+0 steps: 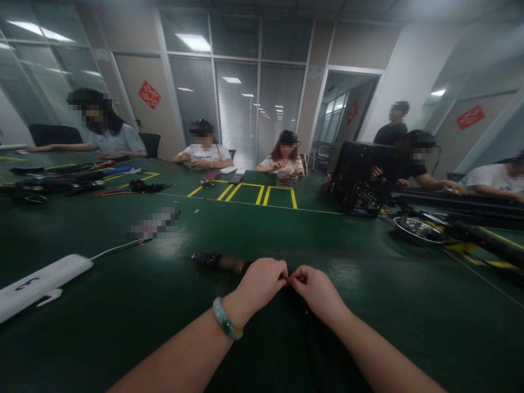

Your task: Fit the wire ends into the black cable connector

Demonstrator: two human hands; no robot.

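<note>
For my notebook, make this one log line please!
left hand, right hand: fingers pinched, close together | dark rod: at left hand, on green table

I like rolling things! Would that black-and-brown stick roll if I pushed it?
The stick would probably roll, since it looks round. It's likely stiff: its visible part lies straight. The left hand hides part, and might block it.

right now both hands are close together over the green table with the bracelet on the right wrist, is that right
The wrist is wrong: the head view shows the bracelet on the left wrist. The rest stands.
</note>
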